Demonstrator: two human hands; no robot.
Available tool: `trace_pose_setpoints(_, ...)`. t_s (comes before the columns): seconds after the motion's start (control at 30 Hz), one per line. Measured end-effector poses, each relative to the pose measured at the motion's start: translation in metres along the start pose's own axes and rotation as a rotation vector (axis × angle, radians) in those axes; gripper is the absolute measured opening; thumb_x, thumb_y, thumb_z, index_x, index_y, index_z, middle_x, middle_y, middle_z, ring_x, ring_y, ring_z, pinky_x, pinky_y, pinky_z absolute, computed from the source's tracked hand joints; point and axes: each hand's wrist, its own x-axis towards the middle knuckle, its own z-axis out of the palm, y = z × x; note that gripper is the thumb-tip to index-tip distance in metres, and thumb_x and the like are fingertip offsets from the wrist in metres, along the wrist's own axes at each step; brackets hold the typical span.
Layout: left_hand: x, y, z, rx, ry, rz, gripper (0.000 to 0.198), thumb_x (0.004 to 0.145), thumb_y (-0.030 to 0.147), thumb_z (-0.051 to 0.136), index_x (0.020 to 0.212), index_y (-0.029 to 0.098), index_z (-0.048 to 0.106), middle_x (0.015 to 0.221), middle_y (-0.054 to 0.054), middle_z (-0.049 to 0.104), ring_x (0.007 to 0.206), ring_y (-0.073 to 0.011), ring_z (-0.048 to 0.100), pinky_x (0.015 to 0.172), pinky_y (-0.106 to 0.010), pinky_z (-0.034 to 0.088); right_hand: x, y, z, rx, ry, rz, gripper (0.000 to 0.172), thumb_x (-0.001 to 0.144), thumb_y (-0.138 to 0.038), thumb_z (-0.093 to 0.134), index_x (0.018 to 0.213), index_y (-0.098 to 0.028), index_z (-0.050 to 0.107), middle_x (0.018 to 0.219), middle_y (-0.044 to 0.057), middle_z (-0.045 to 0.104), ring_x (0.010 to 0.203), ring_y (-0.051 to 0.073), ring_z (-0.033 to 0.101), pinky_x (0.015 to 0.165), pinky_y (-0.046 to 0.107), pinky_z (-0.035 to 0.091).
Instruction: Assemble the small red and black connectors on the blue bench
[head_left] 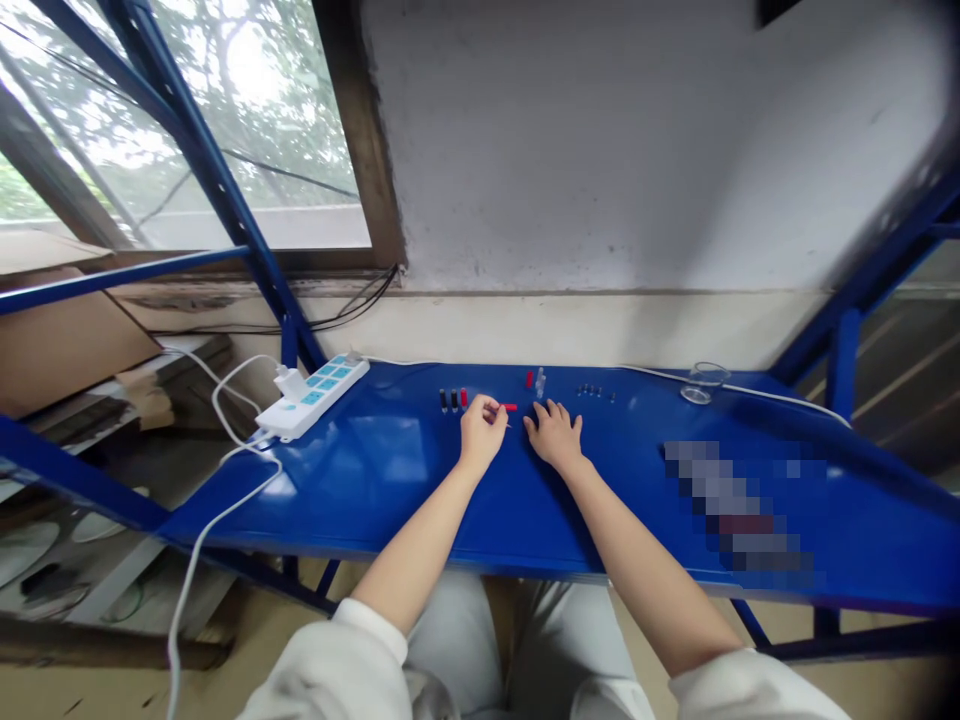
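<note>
Between the fingertips of my left hand (484,430) is a slim red tube-like piece (510,407), with its tip pointing right. The hand is closed around it, just above the blue table, and its exact kind is too small to make out. My right hand (555,432) rests palm down on the tabletop with its fingers spread, holding nothing. Beyond its fingertips stand a small red piece (529,380) and a clear plastic piece (540,382). Left of my left hand, two black cylinders (448,400) and a red cylinder (463,398) stand in a short row.
Several tiny dark parts (590,390) are lined up right of centre on the blue table (360,500). A clear round container (703,385) is at the back right. A white power strip (315,398) with cables lies on the left. A pixelated item (739,515) lies on the right.
</note>
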Motion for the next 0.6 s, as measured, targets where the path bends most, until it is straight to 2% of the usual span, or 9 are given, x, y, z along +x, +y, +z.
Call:
trace_pose_setpoints(0.23,0.003,-0.006,0.002,-0.040,0.001,-0.045,0.007,0.071,0.020,0.052,0.070,0.018,0.046,0.054,0.005,0.047,0.049,-0.0079,0.052,0.051,-0.019,0.042,0.009,-0.002,0.003,-0.016,-0.015,0.000,0.054,0.088,-0.044,0.020,0.135,-0.019,0.031,0.143,0.010,0.024,0.131,0.025,0.014,0.101,0.054,0.008)
trace_pose_setpoints(0.4,0.002,-0.006,0.003,-0.090,0.021,-0.037,0.010,0.071,0.018,0.053,0.080,0.017,0.048,0.063,0.003,0.050,0.051,-0.0060,0.049,0.053,-0.018,0.043,0.019,-0.003,0.004,-0.055,-0.053,0.008,0.056,0.088,-0.045,0.015,0.137,-0.019,0.025,0.144,0.010,0.020,0.132,0.024,0.011,0.101,0.055,0.007)
trace_pose_setpoints(0.6,0.002,-0.009,0.003,-0.102,-0.006,-0.026,0.011,0.074,0.025,0.053,0.081,0.015,0.052,0.069,0.000,0.053,0.054,-0.0064,0.050,0.055,-0.019,0.046,0.026,-0.001,0.006,-0.042,-0.057,0.003,0.059,0.087,-0.046,0.015,0.137,-0.018,0.025,0.144,0.009,0.020,0.132,0.024,0.011,0.101,0.055,0.006)
